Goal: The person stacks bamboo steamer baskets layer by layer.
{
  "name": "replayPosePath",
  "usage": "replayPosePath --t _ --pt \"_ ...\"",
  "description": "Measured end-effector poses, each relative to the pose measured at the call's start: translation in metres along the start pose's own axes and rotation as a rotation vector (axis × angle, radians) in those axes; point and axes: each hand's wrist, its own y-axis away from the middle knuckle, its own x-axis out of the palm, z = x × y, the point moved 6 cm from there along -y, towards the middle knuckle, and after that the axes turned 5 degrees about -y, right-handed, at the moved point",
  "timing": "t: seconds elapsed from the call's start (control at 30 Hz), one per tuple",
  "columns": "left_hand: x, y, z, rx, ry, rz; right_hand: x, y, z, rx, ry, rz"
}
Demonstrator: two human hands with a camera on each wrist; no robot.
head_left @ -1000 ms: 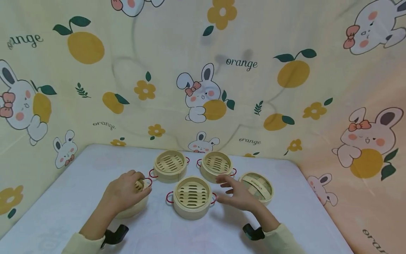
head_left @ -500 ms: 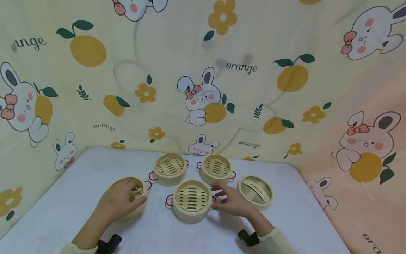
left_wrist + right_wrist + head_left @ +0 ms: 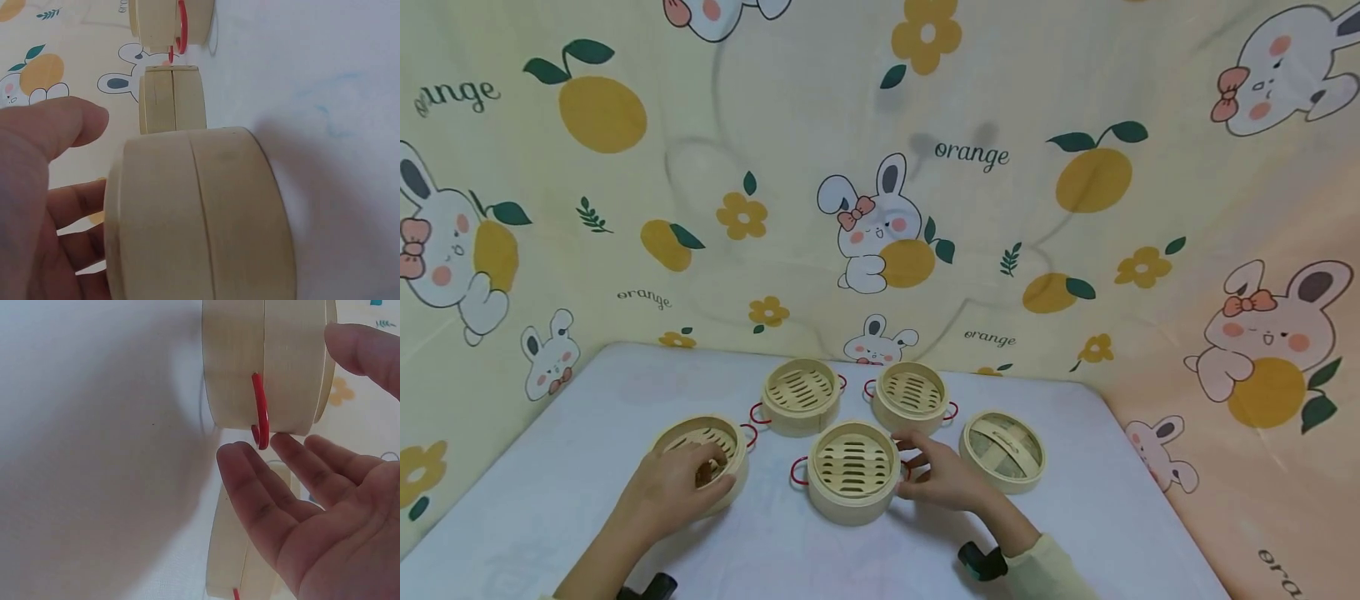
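My left hand (image 3: 677, 487) hovers at the near top of the left bamboo steamer (image 3: 737, 475), whose slotted tray shows past the fingers. In the left wrist view, the thumb (image 3: 94, 122) stands off this steamer's wall (image 3: 169, 206), while other fingers pass behind its rim; whether they touch cannot be made out. At the right side of the middle bamboo steamer (image 3: 853, 467), my right hand (image 3: 943, 475) is spread with loosely bent fingers. The right wrist view shows its fingertips close to the red handle (image 3: 261, 412), not hooked round it, and the thumb beside the top rim.
Two more slotted steamers stand behind, one at back left (image 3: 802, 396) and one at back right (image 3: 912, 392). A round bamboo piece with a woven top and strap (image 3: 1003, 450) lies right of my right hand. The white table (image 3: 820, 567) meets a patterned cloth backdrop (image 3: 985, 233).
My left hand has drawn back from the left steamer's far rim towards its near left side. My right hand has shifted left, up to the middle steamer's right handle.
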Motion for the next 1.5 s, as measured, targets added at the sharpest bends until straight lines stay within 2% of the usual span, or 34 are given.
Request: replayPosePath --t 0.2,0.3,0.63,1.0,1.27,1.5 --pt "0.004 0.0043 0.0028 -0.008 0.034 0.033 0.0015 -0.0007 -0.0021 0.006 -0.003 0.005" --pt "0.0024 0.0046 0.0024 0.012 0.035 0.049 0.0012 -0.0016 -0.002 0.001 0.006 0.002" --pt "0.001 0.0057 0.0014 0.017 0.028 0.158 -0.0006 -0.002 0.0011 0.009 0.022 0.003" --pt "0.0002 0.006 0.0027 0.053 0.026 0.153 -0.0005 -0.003 0.0007 0.022 0.056 -0.008" --pt "0.0013 0.0035 0.0043 0.038 0.03 0.188 -0.001 -0.005 -0.0009 0.042 0.044 -0.009" --pt "0.0005 0.0031 0.0023 0.021 0.027 0.176 -0.0011 -0.0048 -0.0021 0.057 0.016 -0.003"
